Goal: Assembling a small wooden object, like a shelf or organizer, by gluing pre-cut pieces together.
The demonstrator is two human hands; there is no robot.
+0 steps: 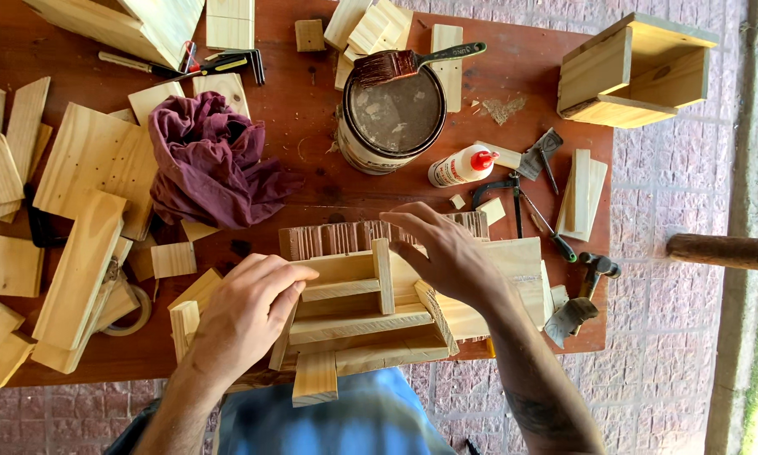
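A pale wooden frame of slats and boards (370,316) lies at the near edge of the red-brown table (312,126). My left hand (248,307) rests on its left side, fingers curled over a slat end. My right hand (446,253) presses on its upper right part, fingers spread across a board next to an upright slat (383,274). Behind the frame stands a ridged wooden block (337,238). Neither hand lifts anything.
A maroon rag (210,164) lies left of centre. A paint can (392,122) with a brush (413,61) across it, a glue bottle (461,166), a hammer (585,291), a clamp (514,202), a wooden box (632,72) and several loose boards (84,219) crowd the table.
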